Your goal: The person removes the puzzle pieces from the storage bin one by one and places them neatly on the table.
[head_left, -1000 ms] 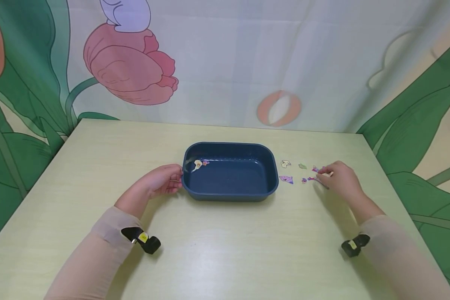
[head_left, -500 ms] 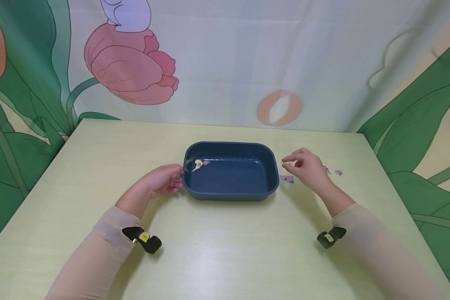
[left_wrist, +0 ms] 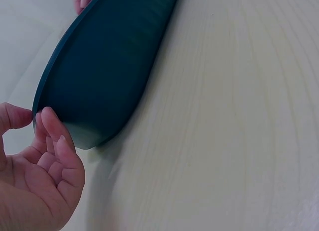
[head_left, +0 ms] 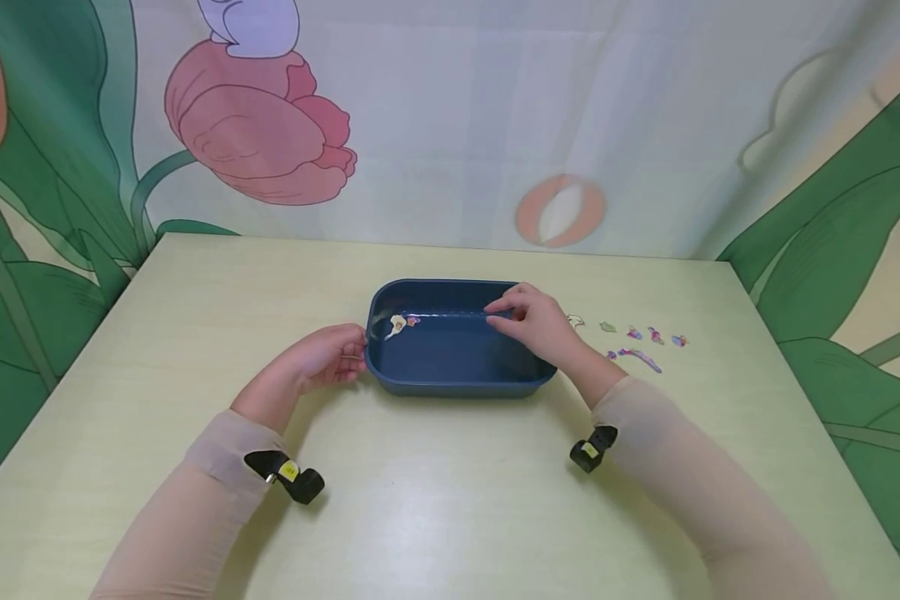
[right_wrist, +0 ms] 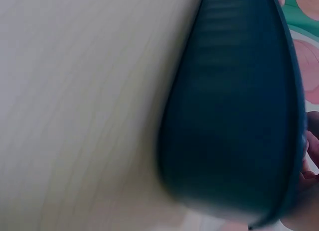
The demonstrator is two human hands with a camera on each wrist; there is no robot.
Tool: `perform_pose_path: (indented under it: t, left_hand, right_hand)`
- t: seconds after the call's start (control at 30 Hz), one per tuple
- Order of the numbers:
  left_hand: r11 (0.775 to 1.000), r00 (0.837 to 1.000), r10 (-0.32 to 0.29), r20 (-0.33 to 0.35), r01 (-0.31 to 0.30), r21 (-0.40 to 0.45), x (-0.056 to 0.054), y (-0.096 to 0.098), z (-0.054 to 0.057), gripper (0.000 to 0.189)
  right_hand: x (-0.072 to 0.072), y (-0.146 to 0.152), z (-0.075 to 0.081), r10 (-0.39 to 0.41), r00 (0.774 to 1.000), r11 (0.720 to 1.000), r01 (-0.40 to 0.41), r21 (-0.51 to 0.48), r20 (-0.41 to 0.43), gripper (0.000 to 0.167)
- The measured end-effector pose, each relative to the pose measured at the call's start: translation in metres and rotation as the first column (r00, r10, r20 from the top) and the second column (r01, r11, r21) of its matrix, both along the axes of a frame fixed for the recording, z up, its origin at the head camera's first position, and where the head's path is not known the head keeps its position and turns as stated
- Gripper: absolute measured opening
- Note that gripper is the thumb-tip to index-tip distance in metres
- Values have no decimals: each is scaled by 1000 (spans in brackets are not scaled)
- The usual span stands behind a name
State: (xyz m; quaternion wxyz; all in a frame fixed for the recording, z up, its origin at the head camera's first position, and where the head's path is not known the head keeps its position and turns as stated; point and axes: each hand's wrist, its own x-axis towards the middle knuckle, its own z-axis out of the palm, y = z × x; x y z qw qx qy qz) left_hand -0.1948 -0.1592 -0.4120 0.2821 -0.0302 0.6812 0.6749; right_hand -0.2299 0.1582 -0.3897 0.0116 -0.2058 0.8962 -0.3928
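A dark blue rectangular tray [head_left: 461, 390] sits mid-table, with a yellow-and-white sticker [head_left: 397, 325] and a small star-like sticker [head_left: 413, 321] inside at its left end. My left hand [head_left: 328, 354] holds the tray's left rim between thumb and fingers, as the left wrist view shows with the thumb [left_wrist: 17, 116] over the edge. My right hand [head_left: 534, 321] hovers over the tray's right half, thumb and index finger slightly apart, nothing visible between them. In the right wrist view the tray wall [right_wrist: 229, 106] hides much of that hand.
Right of the tray lie small cut-out stickers in two rows: a white one [head_left: 574, 320], a green one [head_left: 607, 327], several pink and blue ones [head_left: 656, 335], and a long curved one [head_left: 640, 359]. A printed curtain [head_left: 435, 150] hangs behind the table.
My right hand has left the curved sticker, which lies on the table, and has moved left over the tray. My left hand stays at the rim.
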Motion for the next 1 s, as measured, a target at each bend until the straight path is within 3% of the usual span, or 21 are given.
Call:
perform_pose_path:
  t: [0.33,0.7,1.0]
  left_hand:
    - [1000,1000,6,-1,-6,6,0,-1,-2,10]
    - [1000,1000,-4,7,4,8,-1,-2,-2,10]
    - [1000,1000,-17,20,17,12,-1,0,0,11]
  right_hand:
    - [-13,-44,-7,46,999,999,-45,-5,25,22]
    - [-24,-88,-11,95,989,995,-94,-21,109,27]
    - [-32,-110,-27,169,975,979,-183,86,141,39]
